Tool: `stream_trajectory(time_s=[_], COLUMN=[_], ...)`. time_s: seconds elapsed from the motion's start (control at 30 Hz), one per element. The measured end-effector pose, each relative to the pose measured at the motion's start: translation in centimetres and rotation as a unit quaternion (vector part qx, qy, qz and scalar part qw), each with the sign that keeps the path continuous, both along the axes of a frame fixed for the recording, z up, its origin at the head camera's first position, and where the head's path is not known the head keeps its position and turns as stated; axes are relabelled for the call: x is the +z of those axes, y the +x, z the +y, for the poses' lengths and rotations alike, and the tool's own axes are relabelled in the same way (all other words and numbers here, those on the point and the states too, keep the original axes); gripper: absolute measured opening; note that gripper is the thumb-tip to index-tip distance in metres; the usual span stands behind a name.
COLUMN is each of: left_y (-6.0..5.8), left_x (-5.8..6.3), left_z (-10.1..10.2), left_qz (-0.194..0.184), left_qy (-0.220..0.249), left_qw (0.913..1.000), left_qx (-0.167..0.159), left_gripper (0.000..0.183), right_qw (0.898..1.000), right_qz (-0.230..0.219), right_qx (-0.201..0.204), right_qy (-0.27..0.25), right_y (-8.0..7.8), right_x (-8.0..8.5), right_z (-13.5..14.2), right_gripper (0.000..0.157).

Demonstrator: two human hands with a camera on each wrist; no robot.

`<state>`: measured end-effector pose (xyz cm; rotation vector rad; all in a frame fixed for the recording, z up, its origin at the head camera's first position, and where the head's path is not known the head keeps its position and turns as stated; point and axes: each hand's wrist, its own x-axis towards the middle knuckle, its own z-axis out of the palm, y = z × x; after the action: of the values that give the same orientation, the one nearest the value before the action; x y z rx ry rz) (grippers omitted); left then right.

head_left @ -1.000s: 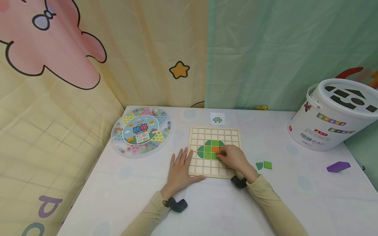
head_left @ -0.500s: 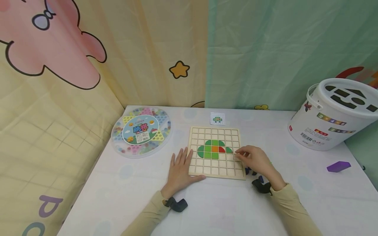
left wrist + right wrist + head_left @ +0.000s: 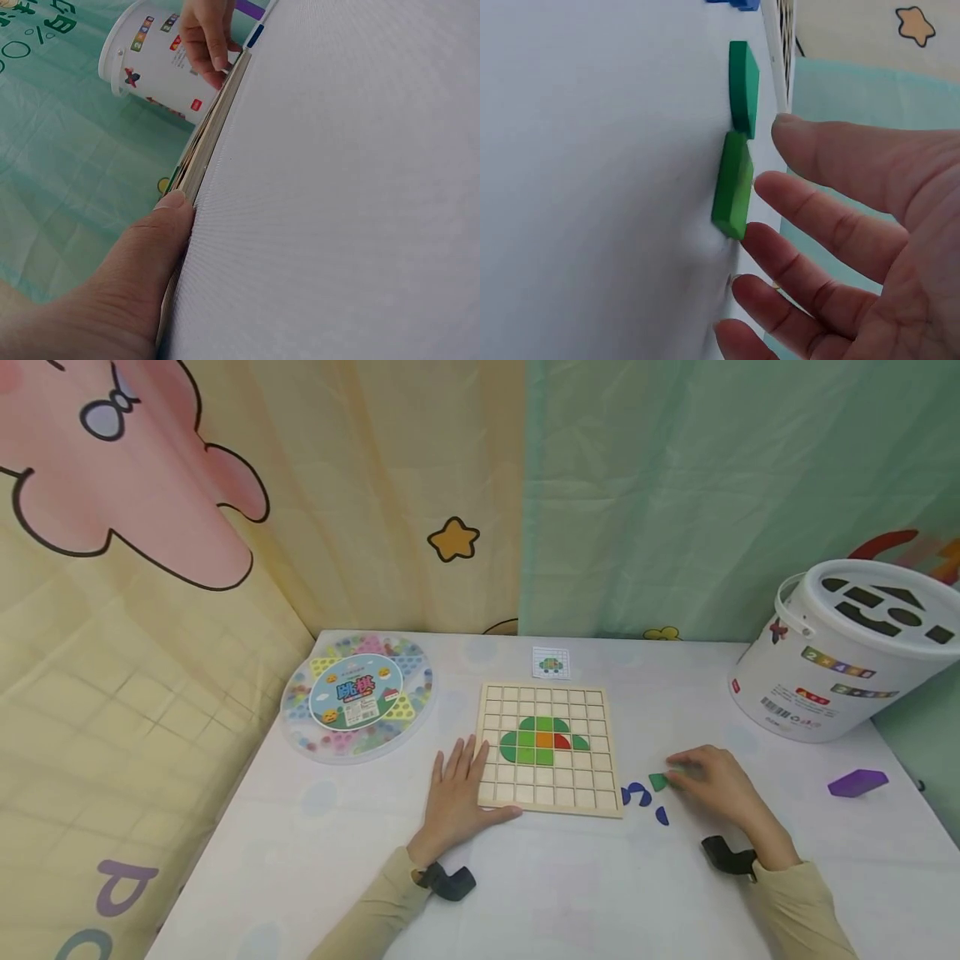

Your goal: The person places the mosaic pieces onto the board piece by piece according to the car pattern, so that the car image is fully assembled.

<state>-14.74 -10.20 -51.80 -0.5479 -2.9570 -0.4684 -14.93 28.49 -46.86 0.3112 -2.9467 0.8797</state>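
A square wooden grid board (image 3: 566,793) lies on the table with green tiles, an orange square tile (image 3: 545,740) and a red quarter-round tile (image 3: 562,742) set in its cells. My left hand (image 3: 454,802) lies spread at the board's lower left corner; in the left wrist view its thumb (image 3: 150,247) runs along the board's edge. My right hand (image 3: 712,783) is right of the board, fingers apart around a light green square tile (image 3: 733,187), which the head view mostly hides. A dark green quarter-round tile (image 3: 657,782) lies beside that square.
Several blue curved pieces (image 3: 662,816) lie off the board's lower right corner. Behind the board is a small picture card (image 3: 551,663). A round marble game box (image 3: 356,693) stands left, a white bucket (image 3: 810,677) and a purple block (image 3: 858,783) right.
My right hand has left the board and moved right to the loose green tiles. The red tile and blue pieces it had covered now show. My left hand stays put.
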Motion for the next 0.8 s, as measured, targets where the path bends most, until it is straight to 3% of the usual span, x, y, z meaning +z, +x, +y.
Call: stream_trajectory(time_s=[0.53, 0.8], left_y=[0.1, 0.0], left_x=[0.1, 0.0], left_z=[0.0, 0.0], left_qz=[-0.003, -0.002], left_qy=[-0.003, 0.000], left_qw=[1.0000, 1.0000], left_qx=[0.002, 0.001], left_gripper=[0.111, 0.111], right_qw=[1.000, 0.998], right_qz=[-0.007, -0.029], right_qx=[-0.013, -0.053], right_qy=[-0.004, -0.012], right_y=[0.8, 1.2], right_x=[-0.9, -0.6], right_z=[0.6, 0.3], right_gripper=[0.023, 0.021])
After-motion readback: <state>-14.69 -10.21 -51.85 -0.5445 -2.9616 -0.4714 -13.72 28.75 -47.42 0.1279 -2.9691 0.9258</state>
